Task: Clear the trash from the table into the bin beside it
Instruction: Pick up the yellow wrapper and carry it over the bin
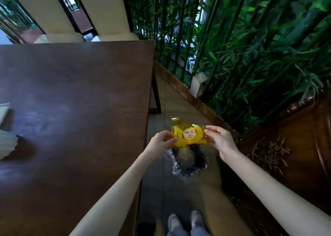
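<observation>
A crumpled yellow snack wrapper with a red and white label hangs in the air between both hands. My left hand pinches its left edge and my right hand pinches its right edge. Directly below the wrapper, on the floor beside the table, stands a small bin lined with a dark plastic bag. A brownish lump of trash lies inside it. The dark wooden table fills the left of the view.
White crumpled paper or tissue lies at the table's far left edge. A carved wooden cabinet stands to the right of the bin. Bamboo plants line the tiled walkway behind. My shoes show at the bottom.
</observation>
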